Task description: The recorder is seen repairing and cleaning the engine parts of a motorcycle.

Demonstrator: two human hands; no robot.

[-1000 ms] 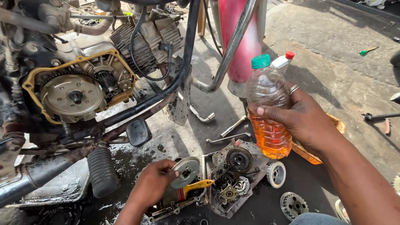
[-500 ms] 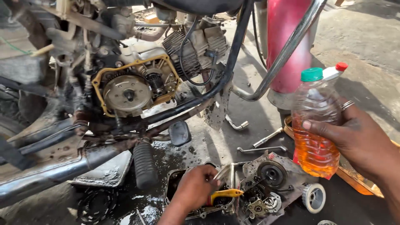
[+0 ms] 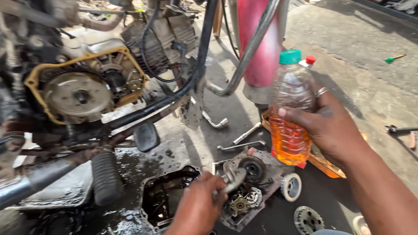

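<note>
Meanwhile right hand grips the oil bottle (half full), left hand clutches a metal part.

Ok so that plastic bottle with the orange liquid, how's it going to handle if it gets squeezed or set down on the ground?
The bottle, gripped around its middle by the right hand, looks thin-walled, so it probably dents under a squeeze. It is roughly half full, so likely moderately heavy with sloshing liquid. Tall and narrow, it may tip easily on the rough, oily ground.
</note>
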